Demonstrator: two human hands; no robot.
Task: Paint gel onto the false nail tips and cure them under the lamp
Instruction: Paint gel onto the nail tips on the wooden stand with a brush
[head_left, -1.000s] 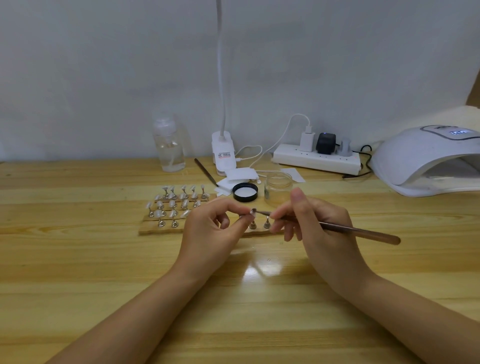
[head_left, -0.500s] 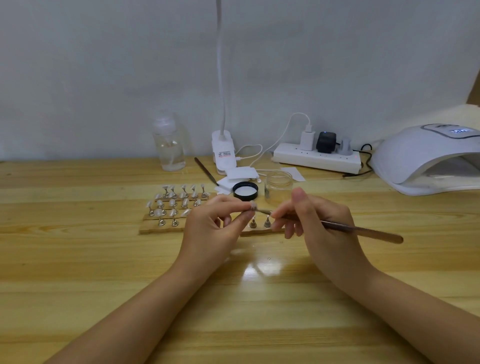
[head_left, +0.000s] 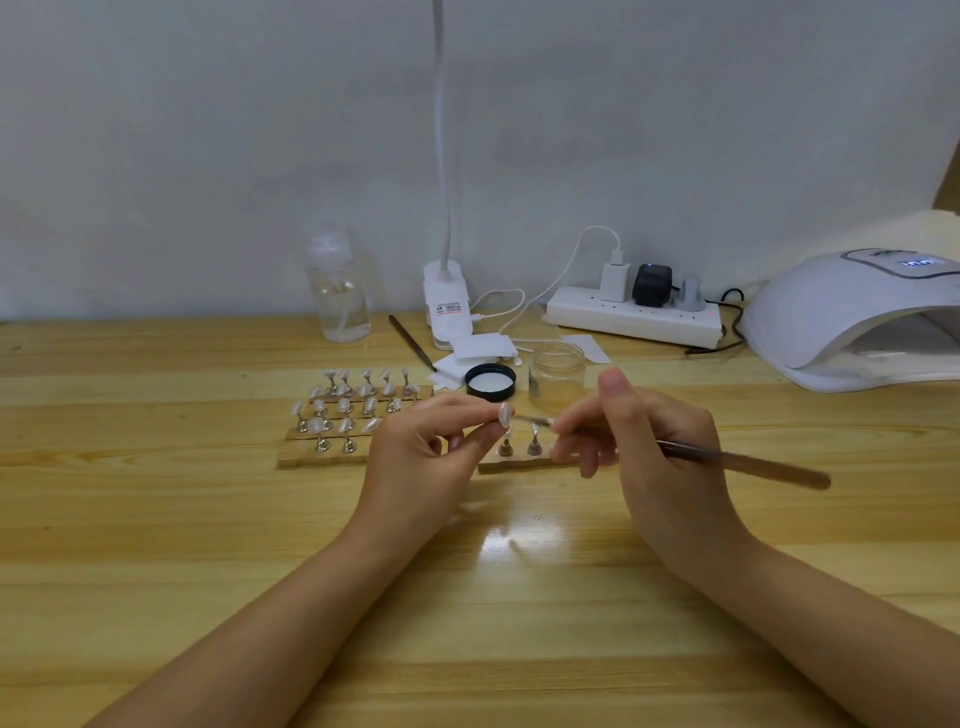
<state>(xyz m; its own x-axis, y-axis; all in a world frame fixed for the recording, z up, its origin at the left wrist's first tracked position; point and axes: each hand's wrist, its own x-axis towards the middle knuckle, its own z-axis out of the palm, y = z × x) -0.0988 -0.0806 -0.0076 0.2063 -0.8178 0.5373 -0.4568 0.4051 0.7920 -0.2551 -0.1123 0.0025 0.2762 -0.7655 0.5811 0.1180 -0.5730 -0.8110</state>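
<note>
My left hand (head_left: 423, 457) pinches a small stand carrying a pale false nail tip (head_left: 503, 414), raised just above the table. My right hand (head_left: 644, 457) grips a thin brush (head_left: 748, 462) like a pen, its bristle end lying against that tip. Behind my hands is a wooden holder board (head_left: 332, 451) with several more nail tips on metal stands (head_left: 358, 400). An open jar of clear gel (head_left: 557, 375) and its black lid (head_left: 491, 383) sit just beyond. The white curing lamp (head_left: 852, 322) stands at the far right.
A clear liquid bottle (head_left: 337, 291), a white clip lamp base (head_left: 448, 306), a second brush (head_left: 412, 343), white wipes (head_left: 467, 358) and a power strip with plugs (head_left: 634, 312) line the back of the wooden table (head_left: 156, 519) by the wall.
My left hand has lifted the nail tip slightly up and toward the brush. The brush tip has stayed on the nail while my right hand shifted a little upward.
</note>
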